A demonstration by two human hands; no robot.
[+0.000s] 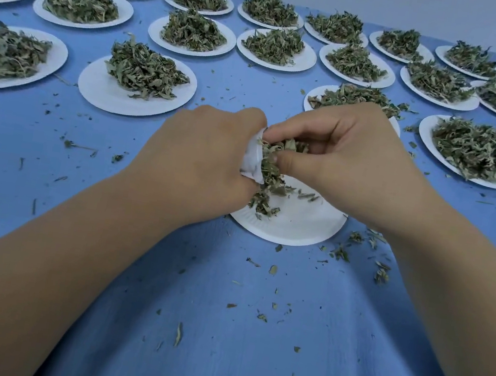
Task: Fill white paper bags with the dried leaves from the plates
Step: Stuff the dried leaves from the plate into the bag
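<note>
Under the gripping left hand (200, 155), a crumpled white paper bag (252, 160) is mostly hidden. The right hand (341, 160) pinches dried green leaves (269, 173).

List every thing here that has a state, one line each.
Small white paper bag: open, leaves at its mouth.
Left hand: grips the bag.
Right hand: pinches dried green leaves.
Near round white paper plate: nearly emptied.
Far white paper plates: heaped with leaves.
Blue tablecloth: strewn with leaf bits.
</note>
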